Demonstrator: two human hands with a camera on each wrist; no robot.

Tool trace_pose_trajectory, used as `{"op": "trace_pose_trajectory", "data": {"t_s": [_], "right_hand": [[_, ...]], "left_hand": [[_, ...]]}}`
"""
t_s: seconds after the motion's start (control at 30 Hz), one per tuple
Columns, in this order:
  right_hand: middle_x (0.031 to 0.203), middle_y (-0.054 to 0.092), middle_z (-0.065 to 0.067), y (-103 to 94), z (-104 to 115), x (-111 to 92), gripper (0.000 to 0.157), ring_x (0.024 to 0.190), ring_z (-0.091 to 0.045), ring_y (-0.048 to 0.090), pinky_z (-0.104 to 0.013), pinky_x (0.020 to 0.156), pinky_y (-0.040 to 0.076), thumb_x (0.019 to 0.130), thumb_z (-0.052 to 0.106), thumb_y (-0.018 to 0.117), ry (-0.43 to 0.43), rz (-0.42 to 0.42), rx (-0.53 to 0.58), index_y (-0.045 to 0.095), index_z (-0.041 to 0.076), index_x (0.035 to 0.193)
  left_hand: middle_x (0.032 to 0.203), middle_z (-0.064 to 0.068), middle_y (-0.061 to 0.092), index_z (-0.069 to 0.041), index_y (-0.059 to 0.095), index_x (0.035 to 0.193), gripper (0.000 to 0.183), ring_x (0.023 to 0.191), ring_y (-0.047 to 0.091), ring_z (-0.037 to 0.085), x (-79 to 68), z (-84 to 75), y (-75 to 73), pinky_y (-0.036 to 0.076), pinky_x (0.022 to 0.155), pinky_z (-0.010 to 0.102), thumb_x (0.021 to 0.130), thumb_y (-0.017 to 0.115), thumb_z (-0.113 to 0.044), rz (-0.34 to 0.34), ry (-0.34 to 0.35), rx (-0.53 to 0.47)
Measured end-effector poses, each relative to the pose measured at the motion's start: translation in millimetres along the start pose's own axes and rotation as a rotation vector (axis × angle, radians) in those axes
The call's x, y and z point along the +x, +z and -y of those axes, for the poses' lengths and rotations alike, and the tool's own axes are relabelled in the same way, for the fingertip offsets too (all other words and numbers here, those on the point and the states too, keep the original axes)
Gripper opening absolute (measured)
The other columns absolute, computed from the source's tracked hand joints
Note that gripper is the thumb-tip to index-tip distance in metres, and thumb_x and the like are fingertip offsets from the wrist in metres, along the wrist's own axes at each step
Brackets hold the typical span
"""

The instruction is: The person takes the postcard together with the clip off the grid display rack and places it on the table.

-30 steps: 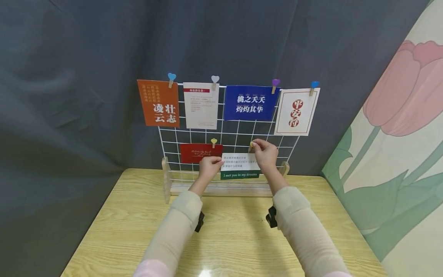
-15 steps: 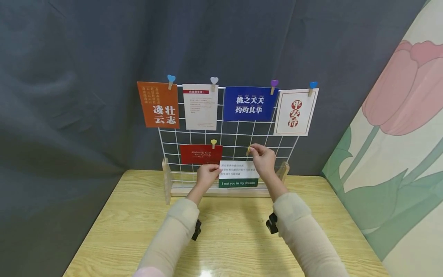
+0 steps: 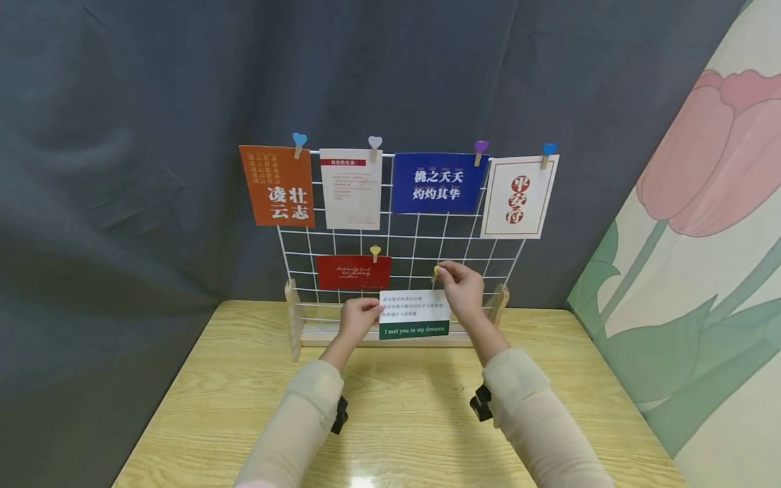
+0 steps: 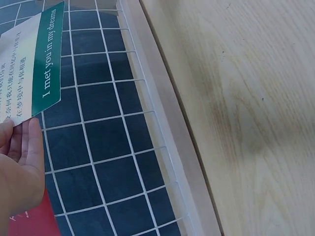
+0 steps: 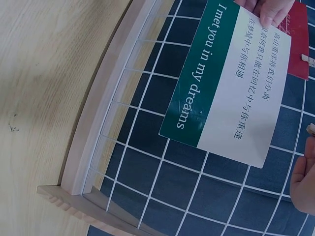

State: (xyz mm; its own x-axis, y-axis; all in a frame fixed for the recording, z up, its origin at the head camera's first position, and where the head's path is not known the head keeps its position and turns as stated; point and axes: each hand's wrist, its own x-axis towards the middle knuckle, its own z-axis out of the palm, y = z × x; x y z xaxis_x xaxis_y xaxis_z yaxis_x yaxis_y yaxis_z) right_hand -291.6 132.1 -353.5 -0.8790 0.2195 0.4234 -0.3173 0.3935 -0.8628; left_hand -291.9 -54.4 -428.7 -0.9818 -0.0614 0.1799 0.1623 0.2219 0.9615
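Observation:
A white and green card (image 3: 415, 314) with printed lines stands in front of the lower part of a white wire grid rack (image 3: 427, 237). My left hand (image 3: 358, 320) pinches its left edge between thumb and fingers, as the left wrist view also shows. Above the card's upper right corner, my right hand (image 3: 464, 288) pinches a small wooden clothespin with a yellow heart (image 3: 436, 272), apart from the card. A red card (image 3: 350, 272) hangs on the grid just above my left hand, under another yellow-heart clothespin (image 3: 375, 253).
Along the top of the rack hang an orange card (image 3: 277, 186), a white card (image 3: 349, 190), a blue card (image 3: 436, 181) and a red-bordered card (image 3: 518, 198), each under a heart clothespin. The rack's wooden base (image 3: 390, 340) stands on a wooden table (image 3: 403, 420) before a dark curtain (image 3: 152, 135).
My left hand has drawn the white and green card down and slightly left, away from the clothespin. My right hand has moved a little down and left, still pinching the clothespin.

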Motion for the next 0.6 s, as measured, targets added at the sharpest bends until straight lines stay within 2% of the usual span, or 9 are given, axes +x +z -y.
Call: {"op": "trace_pose_trajectory", "data": {"t_s": [0.3,0.47,0.6], "right_hand": [[0.079,0.063,-0.013,0.2,-0.2,-8.5,0.012,0.071,-0.026,0.057,-0.016,0.053,0.042,0.08,0.006,0.06,-0.01,0.012,0.023,0.064,-0.002,0.087],[0.077,0.063,-0.015,-0.9,-5.3,-12.4,0.011,0.063,-0.02,0.054,-0.015,0.049,0.041,0.08,0.003,0.059,-0.045,-0.007,0.008,0.064,-0.004,0.086],[0.076,0.063,-0.016,-2.3,-12.5,-15.3,0.01,0.06,-0.019,0.053,-0.014,0.048,0.041,0.08,0.001,0.059,-0.051,-0.004,0.022,0.064,-0.005,0.086]], "left_hand": [[0.082,0.015,0.062,0.005,0.064,0.092,0.016,0.061,0.057,0.016,-6.1,8.0,-3.8,0.05,0.057,0.024,0.077,0.062,-0.002,-0.015,-0.06,-0.013],[0.083,0.018,0.062,0.008,0.063,0.09,0.016,0.06,0.058,0.018,-9.0,12.5,-5.1,0.051,0.056,0.026,0.076,0.062,0.001,-0.029,-0.048,-0.039],[0.083,0.019,0.062,0.009,0.063,0.089,0.015,0.059,0.058,0.017,-11.1,15.8,-5.4,0.051,0.055,0.026,0.076,0.062,0.001,-0.042,-0.071,-0.054]]}}
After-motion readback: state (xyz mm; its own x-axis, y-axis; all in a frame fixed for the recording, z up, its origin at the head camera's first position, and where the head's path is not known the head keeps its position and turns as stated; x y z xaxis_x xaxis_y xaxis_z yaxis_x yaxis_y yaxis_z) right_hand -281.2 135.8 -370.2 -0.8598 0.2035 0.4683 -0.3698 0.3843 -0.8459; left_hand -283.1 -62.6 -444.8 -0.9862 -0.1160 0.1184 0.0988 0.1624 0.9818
